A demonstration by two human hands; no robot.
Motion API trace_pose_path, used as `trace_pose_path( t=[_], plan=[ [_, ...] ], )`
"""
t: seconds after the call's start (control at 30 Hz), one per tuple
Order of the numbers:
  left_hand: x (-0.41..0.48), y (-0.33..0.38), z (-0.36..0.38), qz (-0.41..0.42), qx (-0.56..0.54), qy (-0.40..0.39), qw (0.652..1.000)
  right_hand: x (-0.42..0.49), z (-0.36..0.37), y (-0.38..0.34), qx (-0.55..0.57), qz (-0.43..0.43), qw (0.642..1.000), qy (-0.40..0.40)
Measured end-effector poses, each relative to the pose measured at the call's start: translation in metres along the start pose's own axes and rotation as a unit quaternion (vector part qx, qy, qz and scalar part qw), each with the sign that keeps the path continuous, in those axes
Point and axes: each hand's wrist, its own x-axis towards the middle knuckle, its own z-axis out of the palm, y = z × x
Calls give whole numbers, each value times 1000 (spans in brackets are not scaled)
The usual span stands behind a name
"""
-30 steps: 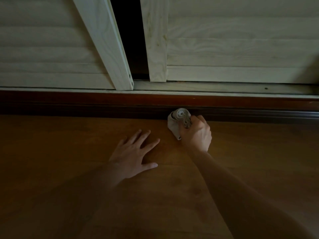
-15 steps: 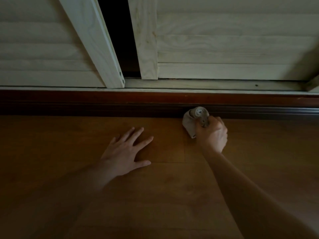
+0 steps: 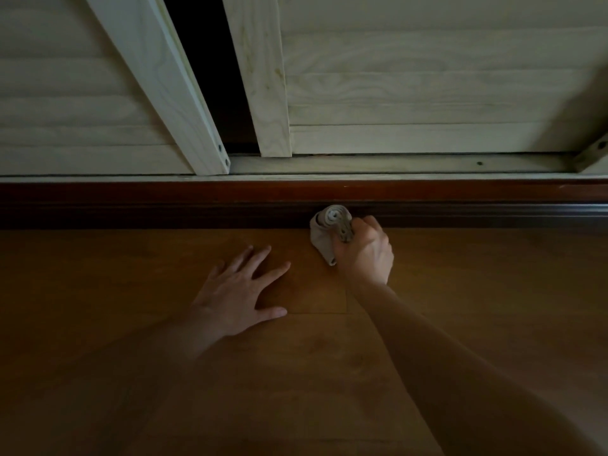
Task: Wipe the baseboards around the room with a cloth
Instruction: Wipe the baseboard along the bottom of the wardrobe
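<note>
Two hands work low over the floor (image 3: pixel 329 373). Nearest, the left hand (image 3: pixel 237 297) lies flat on the boards with fingers spread wide, holding nothing; it looks to be propping the person's weight. Just beyond it and to its right, at the far edge of the floor, the right hand (image 3: pixel 363 255) is curled tight round a bunched pale cloth (image 3: pixel 324 232). The cloth's rolled end is pressed against the lower part of the dark baseboard (image 3: pixel 164 205).

The step in hand, I judge, is a wiping stroke along this stretch of baseboard, somewhere mid-run. Board extends well to both sides of the cloth, and nothing shows which part is already clean. The next move calls for sliding the cloth sideways under steady pressure, in the grooved lower moulding and off the floor. The left hand would then shift along so the body can follow.

Above the baseboard run a pale track (image 3: pixel 394 164) and two pale sliding doors (image 3: pixel 427 77), set apart by a dark gap (image 3: pixel 210 77). That closet is the only container here; what it holds is lost in shadow.
</note>
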Motion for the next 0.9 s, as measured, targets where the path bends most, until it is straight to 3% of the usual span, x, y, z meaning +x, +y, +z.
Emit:
trace_pose_path(
  t=[0.1, 0.3, 0.47, 0.63, 0.77, 0.9],
  plan=[
    [0, -1, 1, -3, -1, -1, 1000, 4, -9, 11, -1, 1, 1000, 6],
    [-1, 0, -1, -2, -2, -3, 1000, 9, -34, 50, -10, 82, 994, 74],
    [0, 1, -1, -2, 9, -2, 1000, 13, -33, 46, -6, 32, 999, 25],
    [0, 0, 0, -1, -5, -3, 1000, 9, -32, 46, -4, 79, 995, 63],
    [1, 0, 2, -2, -10, 4, 1000, 10, -32, 41, 1, 52, 998, 23],
    [3, -1, 3, -4, -19, -3, 1000, 8, -36, 51, -2, 98, 993, 71]
  ],
)
